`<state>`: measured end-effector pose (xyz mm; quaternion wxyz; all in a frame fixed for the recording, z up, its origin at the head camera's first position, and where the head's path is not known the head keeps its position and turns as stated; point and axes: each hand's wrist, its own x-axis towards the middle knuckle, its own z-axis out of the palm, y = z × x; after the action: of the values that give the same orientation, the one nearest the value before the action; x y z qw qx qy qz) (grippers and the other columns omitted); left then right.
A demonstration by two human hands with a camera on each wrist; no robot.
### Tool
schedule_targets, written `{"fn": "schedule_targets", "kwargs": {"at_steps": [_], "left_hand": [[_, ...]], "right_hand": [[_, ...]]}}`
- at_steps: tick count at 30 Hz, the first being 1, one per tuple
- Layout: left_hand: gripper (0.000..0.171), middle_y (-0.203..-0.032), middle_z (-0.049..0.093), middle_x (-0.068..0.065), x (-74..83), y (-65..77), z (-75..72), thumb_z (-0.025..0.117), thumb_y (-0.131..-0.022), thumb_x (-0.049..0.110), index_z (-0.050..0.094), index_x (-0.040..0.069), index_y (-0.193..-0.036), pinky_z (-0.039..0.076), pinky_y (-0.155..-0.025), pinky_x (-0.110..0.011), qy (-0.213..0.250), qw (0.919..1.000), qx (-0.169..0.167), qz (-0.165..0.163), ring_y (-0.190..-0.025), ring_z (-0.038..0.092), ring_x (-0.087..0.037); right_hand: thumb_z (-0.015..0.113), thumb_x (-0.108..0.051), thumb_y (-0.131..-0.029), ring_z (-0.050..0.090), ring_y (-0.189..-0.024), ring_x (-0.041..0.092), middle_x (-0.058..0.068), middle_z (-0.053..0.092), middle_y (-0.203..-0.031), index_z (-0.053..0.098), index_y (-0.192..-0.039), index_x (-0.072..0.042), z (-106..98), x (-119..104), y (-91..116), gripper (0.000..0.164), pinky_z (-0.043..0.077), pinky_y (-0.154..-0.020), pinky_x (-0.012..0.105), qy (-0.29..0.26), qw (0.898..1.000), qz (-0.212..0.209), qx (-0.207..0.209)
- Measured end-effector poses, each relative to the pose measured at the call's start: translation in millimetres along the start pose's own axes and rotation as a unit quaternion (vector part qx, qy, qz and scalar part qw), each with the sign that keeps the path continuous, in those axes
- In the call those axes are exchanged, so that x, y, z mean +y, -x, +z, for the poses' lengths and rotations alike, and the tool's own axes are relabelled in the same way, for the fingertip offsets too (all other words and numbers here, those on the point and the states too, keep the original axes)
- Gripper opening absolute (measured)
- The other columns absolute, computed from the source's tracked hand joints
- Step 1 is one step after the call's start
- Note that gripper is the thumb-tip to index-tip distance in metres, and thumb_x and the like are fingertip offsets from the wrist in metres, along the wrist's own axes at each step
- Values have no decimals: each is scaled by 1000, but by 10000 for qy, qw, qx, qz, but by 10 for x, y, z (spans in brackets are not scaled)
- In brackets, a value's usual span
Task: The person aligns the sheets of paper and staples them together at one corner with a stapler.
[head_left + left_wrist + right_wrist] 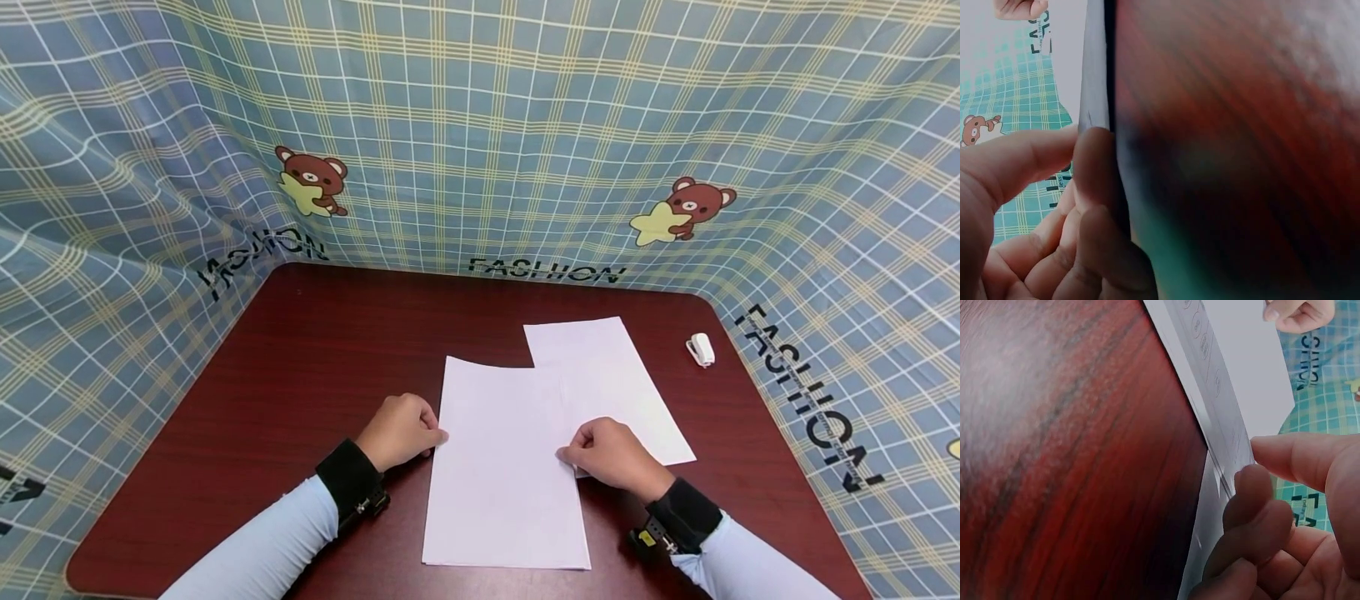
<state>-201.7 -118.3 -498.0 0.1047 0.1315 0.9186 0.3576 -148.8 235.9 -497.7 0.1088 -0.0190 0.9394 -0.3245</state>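
Observation:
A white sheet of paper point(506, 492), seemingly more than one layer at its lower edge, lies lengthwise before me in the head view. My left hand point(399, 432) pinches its left edge between thumb and fingers. At the opposite edge, my right hand point(611, 454) pinches it the same way. In the left wrist view, the paper edge point(1093, 81) runs between thumb and index finger. The right wrist view shows the underside of the paper point(1213, 381) with faint printed circles and lines. Another white sheet point(618, 387) lies behind to the right, partly covered by the held one.
A small white stapler point(702, 350) sits at the right side of the dark red wooden table point(337, 333). Plaid cloth point(480, 150) with bears and lettering surrounds the table at the back and both sides.

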Motion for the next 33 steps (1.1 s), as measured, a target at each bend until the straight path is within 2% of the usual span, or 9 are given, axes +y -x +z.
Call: {"fn": "schedule_targets", "kwargs": {"at_steps": [10, 17, 27, 33], "left_hand": [[27, -53, 61, 10, 59, -27, -42, 86, -83, 30, 67, 17, -68, 47, -52, -29, -356, 9992, 157, 80, -51, 58, -11], [26, -59, 61, 12, 168, -122, -31, 86, -83, 32, 70, 22, -66, 46, -55, -28, -527, 9972, 370, 384, -56, 55, -9], [24, -56, 63, 8, 418, -261, 70, 84, -86, 31, 71, 19, -70, 49, -49, -31, -17, 9989, 105, 466, -48, 57, -13], [20, -64, 67, 7, 587, -339, 121, 84, -86, 31, 72, 17, -78, 52, -55, -31, 260, 9983, -84, 509, -53, 61, -13]], "right_hand": [[81, -32, -87, 54, -57, 14, -5, 57, -58, 65, -69, -19, -60, 69, -7, 28, 44, -54, 29, 90, 9999, 89, 96], [81, -33, -88, 54, -62, 15, -2, 57, -60, 67, -73, -17, -197, 121, -49, 26, 44, -57, 30, 31, 9995, 160, 258], [80, -37, -90, 54, -67, 19, 0, 59, -67, 69, -83, -16, -484, 263, -126, 25, 41, -62, 32, 76, 9979, 269, 582], [79, -37, -90, 54, -70, 20, 2, 62, -73, 71, -88, -14, -589, 364, -182, 25, 41, -61, 32, 129, 9965, 275, 777]]}}
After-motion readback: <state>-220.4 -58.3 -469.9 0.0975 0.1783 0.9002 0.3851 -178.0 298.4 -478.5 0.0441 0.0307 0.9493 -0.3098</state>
